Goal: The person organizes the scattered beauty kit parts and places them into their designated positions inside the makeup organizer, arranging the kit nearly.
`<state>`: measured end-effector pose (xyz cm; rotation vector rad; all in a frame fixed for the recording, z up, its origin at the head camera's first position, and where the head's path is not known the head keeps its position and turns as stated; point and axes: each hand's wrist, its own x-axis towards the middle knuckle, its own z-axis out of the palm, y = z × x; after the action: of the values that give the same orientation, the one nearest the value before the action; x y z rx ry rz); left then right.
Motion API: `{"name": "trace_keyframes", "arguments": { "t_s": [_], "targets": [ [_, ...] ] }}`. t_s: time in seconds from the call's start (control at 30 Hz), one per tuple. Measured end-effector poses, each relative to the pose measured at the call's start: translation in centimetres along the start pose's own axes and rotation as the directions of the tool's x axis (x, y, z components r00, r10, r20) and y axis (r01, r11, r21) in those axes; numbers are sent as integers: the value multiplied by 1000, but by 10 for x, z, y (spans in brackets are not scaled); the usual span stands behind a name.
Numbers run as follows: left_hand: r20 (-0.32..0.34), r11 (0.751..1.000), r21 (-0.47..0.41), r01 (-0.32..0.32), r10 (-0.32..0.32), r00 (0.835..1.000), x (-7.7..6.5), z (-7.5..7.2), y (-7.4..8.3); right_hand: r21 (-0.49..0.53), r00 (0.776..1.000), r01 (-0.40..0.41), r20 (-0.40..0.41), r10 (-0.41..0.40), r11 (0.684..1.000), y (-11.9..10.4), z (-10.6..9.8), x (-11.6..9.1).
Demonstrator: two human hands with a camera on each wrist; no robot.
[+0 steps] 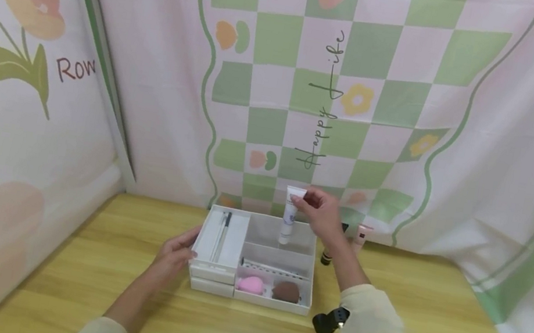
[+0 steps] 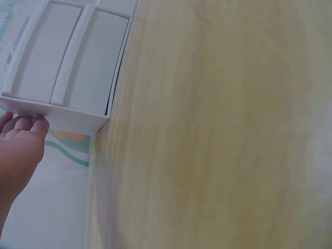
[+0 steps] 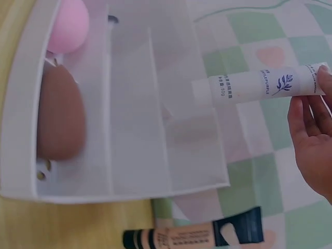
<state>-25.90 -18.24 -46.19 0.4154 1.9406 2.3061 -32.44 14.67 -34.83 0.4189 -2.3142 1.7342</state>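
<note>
My right hand (image 1: 321, 214) pinches a white squeeze tube (image 1: 288, 217) near its flat crimped end. The tube hangs upright with its cap end down, over the back compartment of a white organizer box (image 1: 270, 304). Blue lettering and a leaf print show on the tube in the right wrist view. On the box's left side wall rests my left hand (image 1: 176, 254), and its fingertips touch that wall in the left wrist view. Inside the front compartment lie a pink makeup sponge (image 1: 251, 285) and a brown makeup sponge (image 1: 286, 292).
Thin brushes (image 1: 222, 235) lie on the box's left top, above two drawers (image 2: 88, 62). A slim dotted stick (image 1: 271, 268) lies in the middle compartment. Right of the box stand a dark-capped beige tube (image 3: 187, 236) and a pink tube (image 1: 361, 238). A printed curtain (image 1: 270, 84) hangs behind.
</note>
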Motion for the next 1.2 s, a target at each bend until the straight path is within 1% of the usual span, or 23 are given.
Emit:
{"name": "trace_keyframes", "arguments": {
  "t_s": [0.1, 0.23, 0.33, 0.53, 0.63, 0.73, 0.8, 0.9, 1.03, 1.2],
  "targets": [
    [-5, 1000, -2, 11, -11, 1000, 0, 1, -1, 23, 1000, 25, -19, -24, 999, 7, 11, 0],
    [-9, 1000, 0, 18, -18, 1000, 0, 1, 1, 28, 998, 50, -51, -49, 998, 14, 24, 2],
    [-7, 1000, -2, 16, -16, 1000, 0, 2, 2, 14, 997, 46, -63, -45, 999, 18, 33, 3],
    [-17, 1000, -16, 18, -18, 1000, -1, 2, 2, 6, 999, 9, -48, -9, 1000, 27, 47, -2],
    [-9, 1000, -18, 16, -16, 1000, -1, 2, 1, -9, 999, 12, -42, -13, 1000, 31, 50, -6],
    [7, 1000, -16, 15, -15, 1000, -1, 1, 0, 2, 999, 11, -36, -11, 1000, 35, 53, -10],
    [10, 1000, -15, 18, -18, 1000, 0, 0, -1, 13, 1000, 2, -28, -2, 1000, 39, 54, -12],
    [15, 1000, -2, 20, -20, 1000, 0, -1, -1, 13, 999, -34, -24, 34, 999, 44, 55, -15],
    [19, 1000, 2, 18, -18, 1000, 0, -2, -2, -28, 997, -70, -20, 69, 997, 50, 57, -16],
    [31, 1000, 2, 2, -2, 1000, 0, -2, -2, -66, 996, -88, -15, 87, 994, 55, 57, -19]
  ]
}}
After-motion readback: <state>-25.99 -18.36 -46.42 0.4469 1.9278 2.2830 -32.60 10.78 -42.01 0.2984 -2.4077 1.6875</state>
